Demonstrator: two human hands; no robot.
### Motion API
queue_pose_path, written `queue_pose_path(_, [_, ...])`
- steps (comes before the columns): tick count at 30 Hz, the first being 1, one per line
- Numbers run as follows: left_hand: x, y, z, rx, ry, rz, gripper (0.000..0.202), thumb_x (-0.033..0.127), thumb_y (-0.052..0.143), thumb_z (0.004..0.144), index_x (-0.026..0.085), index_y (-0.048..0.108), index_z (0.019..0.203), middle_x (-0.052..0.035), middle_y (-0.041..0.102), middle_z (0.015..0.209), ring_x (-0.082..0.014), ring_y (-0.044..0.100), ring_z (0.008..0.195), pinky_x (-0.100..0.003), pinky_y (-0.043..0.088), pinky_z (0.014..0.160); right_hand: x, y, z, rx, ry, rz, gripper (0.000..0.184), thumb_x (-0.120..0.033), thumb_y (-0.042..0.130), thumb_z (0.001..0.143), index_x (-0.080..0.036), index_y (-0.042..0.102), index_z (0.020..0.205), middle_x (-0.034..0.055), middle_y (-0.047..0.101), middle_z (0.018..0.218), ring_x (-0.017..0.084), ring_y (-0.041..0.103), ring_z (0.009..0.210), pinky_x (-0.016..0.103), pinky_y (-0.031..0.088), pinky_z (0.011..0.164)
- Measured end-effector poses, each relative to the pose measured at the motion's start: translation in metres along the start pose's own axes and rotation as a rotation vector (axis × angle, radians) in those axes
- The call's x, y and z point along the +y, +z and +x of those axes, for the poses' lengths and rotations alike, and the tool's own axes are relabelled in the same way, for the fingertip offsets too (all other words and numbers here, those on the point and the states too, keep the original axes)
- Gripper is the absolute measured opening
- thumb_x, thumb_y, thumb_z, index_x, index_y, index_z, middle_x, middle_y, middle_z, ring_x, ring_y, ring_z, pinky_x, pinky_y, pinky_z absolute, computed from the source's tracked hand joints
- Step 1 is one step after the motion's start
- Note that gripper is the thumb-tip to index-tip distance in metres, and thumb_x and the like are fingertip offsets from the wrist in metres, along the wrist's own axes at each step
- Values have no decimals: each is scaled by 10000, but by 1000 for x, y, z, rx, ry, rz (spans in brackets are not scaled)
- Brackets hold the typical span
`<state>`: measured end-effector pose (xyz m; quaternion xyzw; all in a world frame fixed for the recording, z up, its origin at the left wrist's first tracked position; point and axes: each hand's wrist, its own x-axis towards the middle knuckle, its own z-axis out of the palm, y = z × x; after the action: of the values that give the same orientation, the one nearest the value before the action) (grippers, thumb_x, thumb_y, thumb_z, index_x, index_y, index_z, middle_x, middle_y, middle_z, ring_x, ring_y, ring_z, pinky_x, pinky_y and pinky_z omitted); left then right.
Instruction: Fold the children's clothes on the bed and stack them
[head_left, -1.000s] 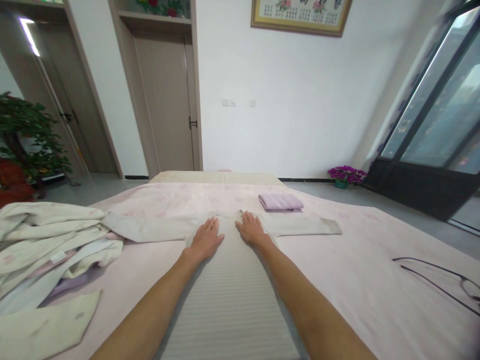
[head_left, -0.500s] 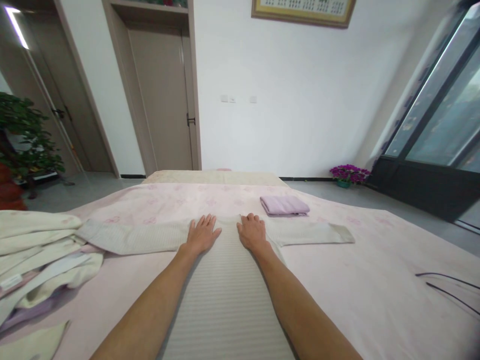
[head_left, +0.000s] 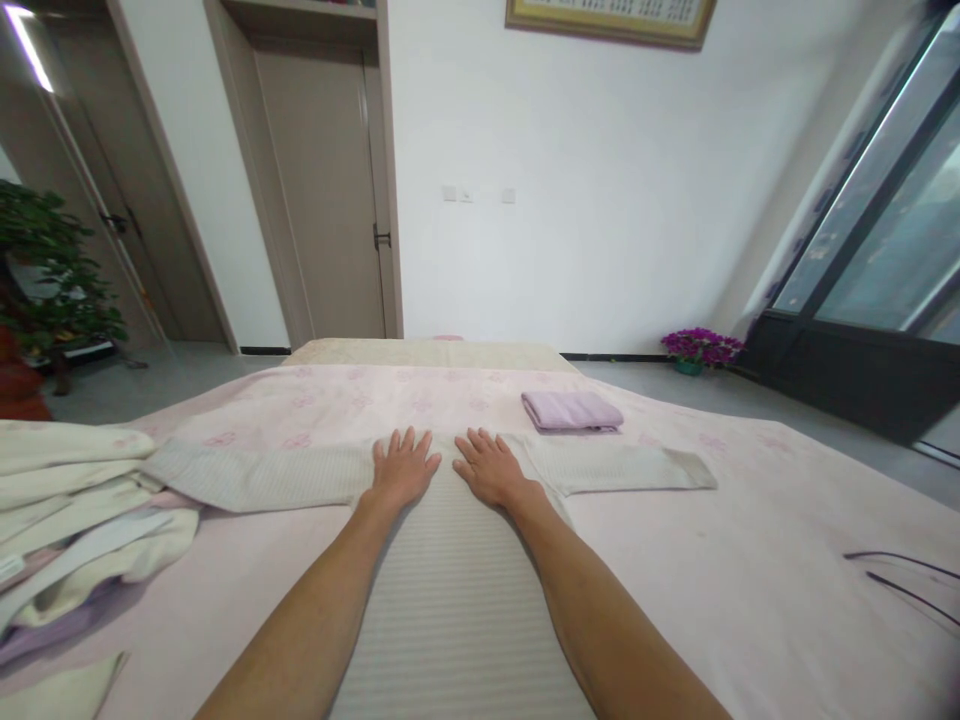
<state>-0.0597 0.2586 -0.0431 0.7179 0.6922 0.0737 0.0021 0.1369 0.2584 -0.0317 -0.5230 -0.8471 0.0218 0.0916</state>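
A pale striped long-sleeved top (head_left: 465,590) lies spread out in front of me, its sleeves stretched to left and right. Flat on its upper left part, near the shoulder, rests my left hand (head_left: 403,468) with fingers spread. My right hand (head_left: 489,468) lies palm down close to the collar, fingers apart. Neither hand grips the cloth. Beyond the right sleeve sits a folded lilac garment (head_left: 571,411).
A pink flowered sheet (head_left: 675,570) covers the bed under the top. Rumpled clothes (head_left: 82,520) are heaped at the left, touching the left cuff. Two thin dark curved strips (head_left: 900,558) lie at the right edge.
My right hand has slid left toward the collar and its fingers have spread from a bent pose. My left hand stays nearly in place on the top.
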Motion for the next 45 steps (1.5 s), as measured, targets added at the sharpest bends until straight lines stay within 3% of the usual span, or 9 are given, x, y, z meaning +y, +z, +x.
queue_pose_path(5, [6,-4,-7,106,-28,42,583,533,290,976,282,421,1486,-134,295,1599,-400,190,1477,-642,138,1133,1,0,1,58,21,32,595,-496,295,1007,-173,394,1497,121,274,1603,258,215,1483,436,161,1187])
queue_pose_path(9, [11,-7,-11,278,173,102,498,389,354,987,202,495,1427,-119,307,1598,-317,158,1500,-498,94,1203,0,-1,1,184,150,25,568,-398,303,1012,-96,388,1484,154,293,1590,239,247,1467,397,185,1181])
queue_pose_path(15, [10,-1,-4,60,209,16,602,504,289,992,193,369,1502,-119,327,1587,-306,287,1461,-525,236,1156,7,6,8,18,176,-19,696,-538,238,1001,-87,321,1526,139,215,1617,272,153,1497,480,91,1196])
queue_pose_path(20, [10,-1,-4,80,205,14,606,517,285,983,224,354,1510,-102,298,1603,-324,270,1464,-549,207,1153,13,7,11,-8,194,-22,708,-540,203,1001,-93,273,1546,116,182,1627,258,130,1503,466,59,1203])
queue_pose_path(24, [10,-2,-8,223,37,53,613,466,321,969,167,361,1503,-144,344,1576,-343,262,1459,-553,140,1170,13,8,9,22,200,-28,716,-537,199,1001,-87,227,1558,125,183,1625,241,140,1503,448,64,1204])
queue_pose_path(28, [5,2,-5,143,-56,32,628,494,283,965,140,417,1466,-172,357,1563,-348,276,1454,-533,189,1157,13,8,8,19,195,-43,727,-546,185,999,-78,249,1551,129,181,1624,242,136,1504,453,69,1203])
queue_pose_path(35, [-8,1,3,-16,25,29,718,560,200,968,122,301,1528,-191,232,1608,-346,186,1491,-560,176,1159,14,8,10,-5,195,-53,725,-545,173,998,-87,227,1558,127,167,1628,240,118,1507,466,55,1203])
queue_pose_path(39, [-31,-9,3,-80,202,35,710,575,293,957,158,309,1532,-139,260,1610,-277,215,1491,-460,193,1181,14,8,10,-6,204,-45,727,-546,180,998,-93,201,1566,122,156,1631,238,117,1507,450,56,1203])
queue_pose_path(45, [-51,-6,-1,-4,272,27,680,577,222,981,203,292,1544,-108,238,1622,-277,171,1503,-487,140,1189,12,7,8,16,260,-54,736,-557,191,994,-95,198,1566,134,159,1630,245,94,1509,459,39,1197])
